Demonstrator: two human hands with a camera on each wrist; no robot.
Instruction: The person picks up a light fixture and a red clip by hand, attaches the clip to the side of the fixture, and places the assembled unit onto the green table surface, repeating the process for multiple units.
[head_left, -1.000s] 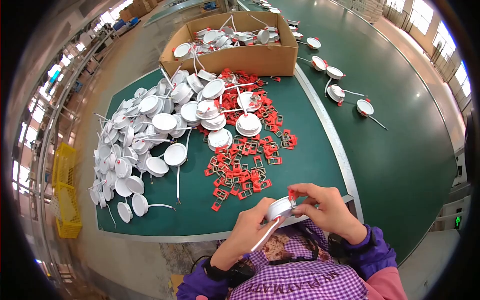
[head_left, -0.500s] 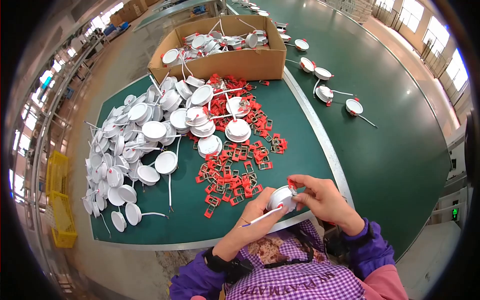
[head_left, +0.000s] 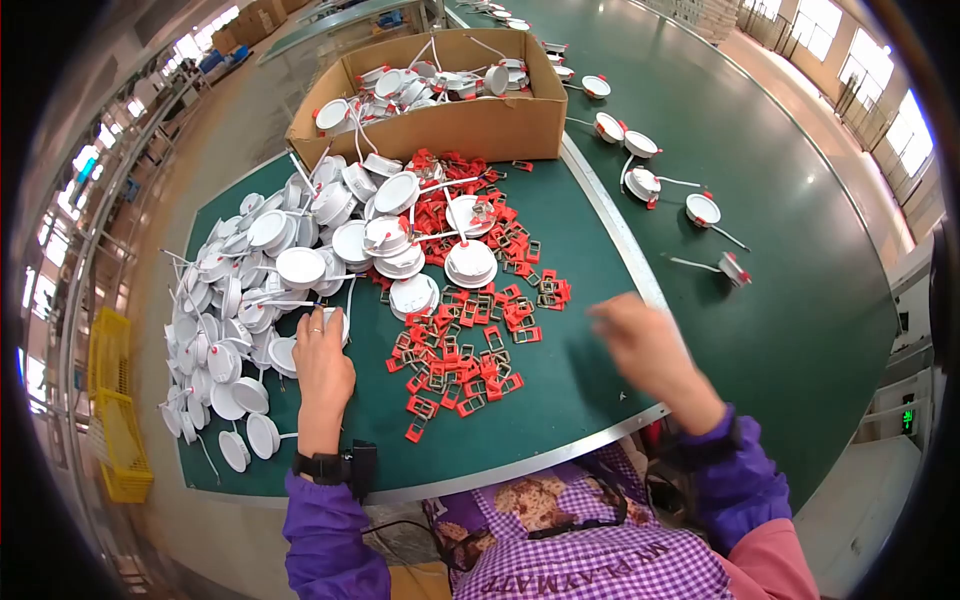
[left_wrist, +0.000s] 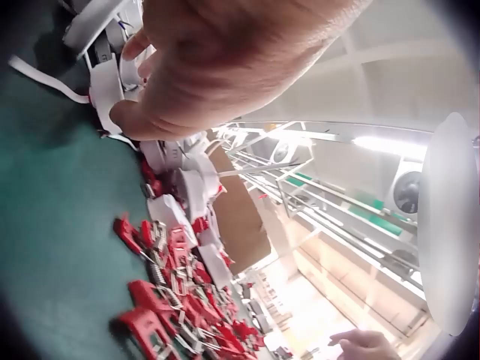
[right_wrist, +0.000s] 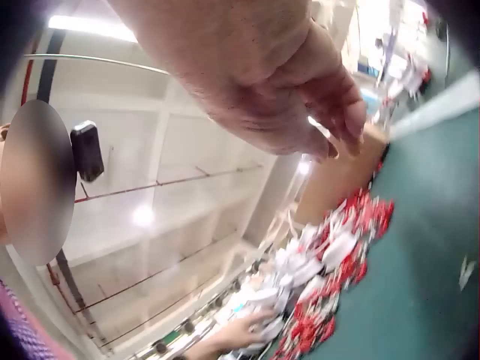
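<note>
In the head view my left hand (head_left: 325,365) is at the front of a pile of white round downlights (head_left: 300,267), over one light (head_left: 345,325) that it partly hides. The left wrist view shows the thumb and fingers around the rim of that white downlight (left_wrist: 106,94), whose cable trails over the green surface. My right hand (head_left: 640,340), blurred, hangs above the table to the right of the red spring clips (head_left: 465,375). Its fingers are loosely bent with nothing between them in the right wrist view.
A cardboard box (head_left: 430,135) of downlights stands at the back of the green table (head_left: 560,400). Beyond the metal edge strip (head_left: 625,235), a green belt (head_left: 800,300) carries several lights, the nearest a tilted downlight (head_left: 733,268). Yellow crates (head_left: 120,440) stand at the left.
The downlight with a red clip, earlier between both hands, has left them; another light now lies on the belt. My left hand has moved left to the pile, my right hand up over the table.
</note>
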